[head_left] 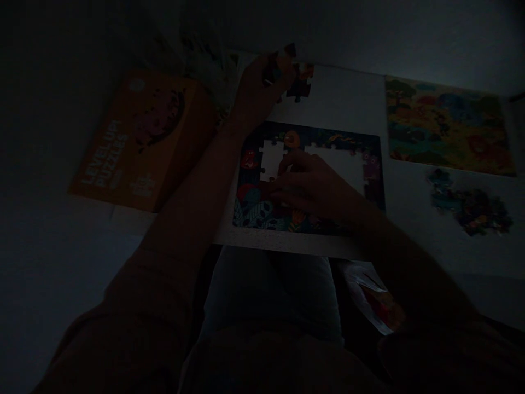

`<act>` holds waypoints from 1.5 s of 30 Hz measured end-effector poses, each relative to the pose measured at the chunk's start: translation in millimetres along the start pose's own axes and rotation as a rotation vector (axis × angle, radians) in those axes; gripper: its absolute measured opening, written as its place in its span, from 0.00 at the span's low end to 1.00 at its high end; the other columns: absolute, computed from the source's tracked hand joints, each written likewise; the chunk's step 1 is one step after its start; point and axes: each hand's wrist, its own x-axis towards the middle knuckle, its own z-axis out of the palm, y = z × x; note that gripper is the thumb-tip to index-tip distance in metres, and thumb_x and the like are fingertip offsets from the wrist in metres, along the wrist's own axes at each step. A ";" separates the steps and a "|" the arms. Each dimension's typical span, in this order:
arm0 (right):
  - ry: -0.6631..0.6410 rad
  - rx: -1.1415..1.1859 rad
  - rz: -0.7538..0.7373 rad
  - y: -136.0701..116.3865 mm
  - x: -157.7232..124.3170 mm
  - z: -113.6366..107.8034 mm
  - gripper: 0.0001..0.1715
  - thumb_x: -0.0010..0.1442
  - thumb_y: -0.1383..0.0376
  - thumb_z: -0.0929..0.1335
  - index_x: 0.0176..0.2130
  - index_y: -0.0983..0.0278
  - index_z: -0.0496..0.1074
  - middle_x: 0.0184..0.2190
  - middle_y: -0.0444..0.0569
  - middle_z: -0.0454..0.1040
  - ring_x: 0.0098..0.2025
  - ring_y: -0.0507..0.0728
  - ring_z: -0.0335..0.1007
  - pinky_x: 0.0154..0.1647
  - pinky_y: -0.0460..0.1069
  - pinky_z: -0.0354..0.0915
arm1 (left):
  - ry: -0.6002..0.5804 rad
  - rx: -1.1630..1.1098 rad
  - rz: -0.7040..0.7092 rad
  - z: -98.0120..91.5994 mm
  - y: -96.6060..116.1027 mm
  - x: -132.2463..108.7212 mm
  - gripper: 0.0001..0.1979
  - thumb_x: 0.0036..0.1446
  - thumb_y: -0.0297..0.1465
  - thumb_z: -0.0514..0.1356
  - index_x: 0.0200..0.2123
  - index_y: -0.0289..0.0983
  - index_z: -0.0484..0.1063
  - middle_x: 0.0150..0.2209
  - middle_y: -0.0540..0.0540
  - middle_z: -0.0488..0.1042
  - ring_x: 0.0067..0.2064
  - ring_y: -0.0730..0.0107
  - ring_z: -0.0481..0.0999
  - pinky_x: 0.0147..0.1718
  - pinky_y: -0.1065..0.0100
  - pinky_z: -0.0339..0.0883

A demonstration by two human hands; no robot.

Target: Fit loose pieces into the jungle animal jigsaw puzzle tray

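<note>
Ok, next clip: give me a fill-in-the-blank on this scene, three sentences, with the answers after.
The left hand holds jigsaw ____ at the far edge of the white puzzle board.
The right hand rests on the unfinished jigsaw puzzle, which has a ____ gap in its middle.
The orange box is printed with the words ____.

Answers: pieces; white; LEVEL UP PUZZLES.
</note>
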 end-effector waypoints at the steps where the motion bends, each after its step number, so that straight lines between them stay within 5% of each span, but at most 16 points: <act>1: 0.023 0.019 -0.002 0.2 0.4 -2.0 0.09 0.81 0.56 0.79 0.57 0.51 0.92 0.58 0.54 0.84 0.57 0.68 0.83 0.61 0.64 0.78 | 0.014 0.000 -0.002 0.0 0.9 -0.5 0.12 0.82 0.18 0.70 0.46 0.40 0.79 0.43 0.51 0.82 0.38 0.72 0.74 0.34 0.68 0.68; 6: 0.377 0.101 0.128 17.5 0.9 -21.4 0.13 0.80 0.49 0.80 0.53 0.54 0.87 0.47 0.49 0.85 0.45 0.61 0.81 0.48 0.57 0.77 | 0.000 -0.029 0.057 -3.6 2.4 -5.6 0.11 0.72 0.21 0.78 0.44 0.40 0.82 0.42 0.53 0.84 0.37 0.72 0.68 0.40 0.66 0.68; 9: 0.716 0.129 0.245 44.2 -1.7 -36.6 0.20 0.80 0.42 0.80 0.50 0.53 0.83 0.41 0.46 0.80 0.40 0.59 0.76 0.41 0.55 0.72 | -0.046 -0.066 0.101 -7.8 1.5 -11.8 0.11 0.73 0.39 0.80 0.45 0.43 0.84 0.38 0.53 0.82 0.36 0.69 0.71 0.38 0.62 0.67; 12: 0.852 0.097 0.276 68.6 -5.1 -48.6 0.26 0.78 0.35 0.79 0.51 0.53 0.82 0.41 0.46 0.78 0.37 0.58 0.73 0.37 0.54 0.70 | -0.146 -0.160 0.117 -8.9 4.2 -19.7 0.30 0.62 0.65 0.83 0.43 0.47 0.86 0.39 0.49 0.86 0.38 0.62 0.75 0.37 0.56 0.72; 18: 0.706 0.125 0.425 74.5 -4.2 -50.1 0.31 0.72 0.33 0.82 0.52 0.54 0.85 0.43 0.47 0.85 0.32 0.55 0.69 0.32 0.53 0.67 | -0.335 -0.226 0.065 -4.0 18.7 -35.5 0.35 0.59 0.68 0.82 0.41 0.42 0.84 0.39 0.44 0.86 0.46 0.54 0.88 0.42 0.58 0.83; 26: 0.569 0.245 0.463 74.8 -2.9 -48.8 0.33 0.65 0.32 0.85 0.47 0.55 0.83 0.39 0.46 0.84 0.34 0.56 0.72 0.33 0.52 0.66 | -0.374 -0.234 0.006 -6.1 19.9 -37.6 0.33 0.57 0.63 0.86 0.39 0.42 0.83 0.37 0.45 0.86 0.43 0.55 0.89 0.40 0.61 0.86; 36: 0.650 0.378 0.369 79.3 0.8 -55.1 0.32 0.68 0.33 0.83 0.45 0.54 0.78 0.38 0.44 0.79 0.39 0.58 0.76 0.40 0.54 0.75 | -0.163 -0.174 0.001 -14.6 9.2 -19.3 0.32 0.60 0.72 0.79 0.43 0.51 0.86 0.40 0.43 0.91 0.30 0.59 0.81 0.28 0.55 0.76; 41: 0.561 0.394 0.350 60.3 4.8 -55.4 0.34 0.67 0.31 0.83 0.47 0.54 0.82 0.41 0.47 0.84 0.43 0.60 0.81 0.43 0.55 0.80 | -0.089 -0.097 0.044 -15.0 -5.2 -14.2 0.30 0.61 0.72 0.76 0.43 0.53 0.87 0.39 0.45 0.91 0.33 0.55 0.84 0.30 0.52 0.75; 45: 0.472 0.377 0.377 53.7 3.4 -54.5 0.34 0.68 0.32 0.84 0.52 0.54 0.85 0.38 0.45 0.82 0.37 0.58 0.80 0.35 0.52 0.75 | -0.050 0.011 0.038 -17.6 -10.9 -13.3 0.32 0.64 0.72 0.74 0.45 0.51 0.87 0.39 0.47 0.91 0.35 0.59 0.82 0.35 0.53 0.74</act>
